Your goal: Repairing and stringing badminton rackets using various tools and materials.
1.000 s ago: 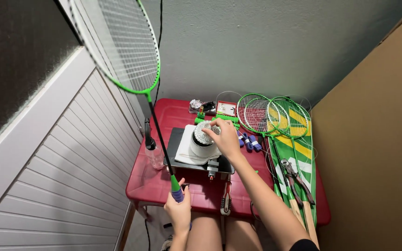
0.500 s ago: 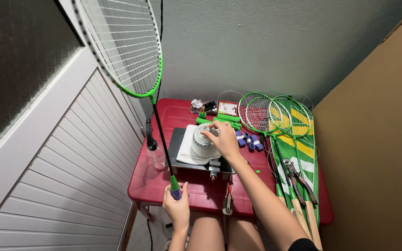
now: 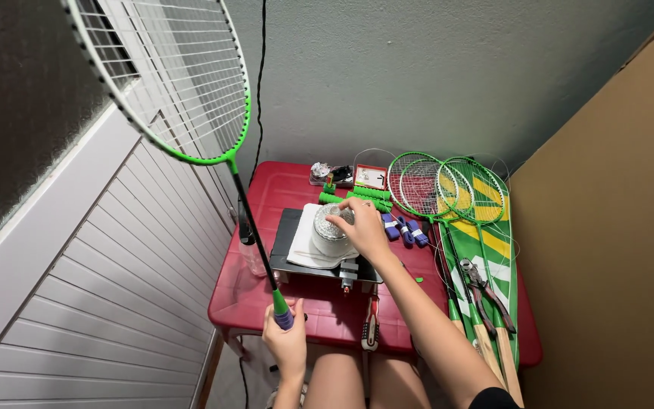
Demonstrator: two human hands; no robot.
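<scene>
My left hand (image 3: 288, 344) grips the blue-wrapped end of a green badminton racket (image 3: 191, 113), held upright so its strung head rises at the upper left. Over the red table (image 3: 266, 295) my right hand (image 3: 361, 227) rests its fingers on a round white spool (image 3: 328, 235). That spool sits on a white cloth atop a black flat device (image 3: 289, 242).
Several green rackets (image 3: 448, 197) lie on a green and yellow cover at the right, with pliers (image 3: 486, 291) across their handles. Blue grip rolls (image 3: 406, 231), green rolls (image 3: 369, 197) and small boxes sit at the back. A cardboard panel (image 3: 615, 227) stands at the right, white slats at the left.
The racket in my left hand has tilted further left and its head has risen. My right hand stays on the white spool.
</scene>
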